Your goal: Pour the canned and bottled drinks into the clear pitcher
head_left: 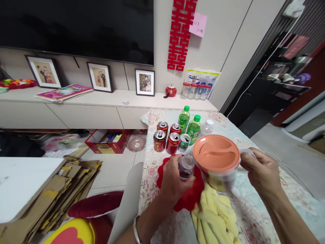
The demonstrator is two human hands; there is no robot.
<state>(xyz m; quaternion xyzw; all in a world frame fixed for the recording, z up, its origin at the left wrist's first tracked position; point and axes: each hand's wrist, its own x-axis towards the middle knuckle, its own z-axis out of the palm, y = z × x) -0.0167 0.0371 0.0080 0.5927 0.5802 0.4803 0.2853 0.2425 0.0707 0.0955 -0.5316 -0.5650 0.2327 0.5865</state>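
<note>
My left hand (172, 179) is wrapped round a small clear bottle (186, 167) with dark liquid inside and an uncapped mouth. Closed on the handle of a clear pitcher (225, 181) is my right hand (262, 167). The pitcher has an orange lid (215, 154) and is close to the bottle's right side. Under the bottle a red scalloped mat (189, 196) lies on the floral tablecloth (151, 171). A yellow cloth (215, 217) is bunched in front of the pitcher, and a white cap (235, 192) lies beside it.
Several drink cans (173, 143) stand behind the mat. Farther back are two green bottles (194, 128) and a clear bottle with a white cap (207, 128). Red-lidded jars (196, 91) stand on the cabinet ledge. Flattened cardboard (63, 189) leans at left.
</note>
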